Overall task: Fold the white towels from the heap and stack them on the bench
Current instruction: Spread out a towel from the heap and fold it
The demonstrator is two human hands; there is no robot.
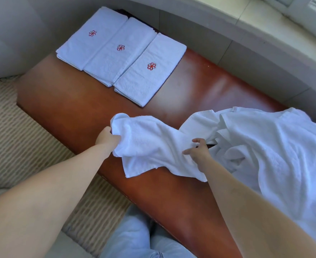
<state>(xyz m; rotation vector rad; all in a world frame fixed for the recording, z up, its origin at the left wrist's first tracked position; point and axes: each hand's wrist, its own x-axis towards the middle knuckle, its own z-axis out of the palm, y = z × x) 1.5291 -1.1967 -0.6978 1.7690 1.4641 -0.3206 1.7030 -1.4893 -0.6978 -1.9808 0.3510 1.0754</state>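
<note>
Knees in pale blue trousers point(134, 237) sit at the bottom edge, right against the near side of the desk point(75, 108), a glossy reddish-brown top. Both bare forearms reach out over it.

Left hand point(106, 139): fingers curled tight round one bunched end of a loose white towel point(149, 144), gripping it. Right hand point(198, 150): pinching the same towel further along, thumb and some fingers into the cloth, other fingers spread. Towel hangs crumpled between the two hands, lower edge draping onto the desk near the front edge. Not folded yet.

Heap point(276, 146) of unfolded white towels is on the right end of the desk, spilling past the right frame edge. The held towel's right end touches or overlaps the heap; can't tell if it's fully free of it. Small white label visible on the heap's top edge.

Three stacks of folded towels point(120, 58) lie at the far left end of the desk, side by side in a diagonal row, edges touching. Each top towel shows a red flower emblem point(151, 66).

Striped beige carpet point(23, 136) lies left of the desk; grey tiled ledge point(228, 43) curves behind it.
</note>
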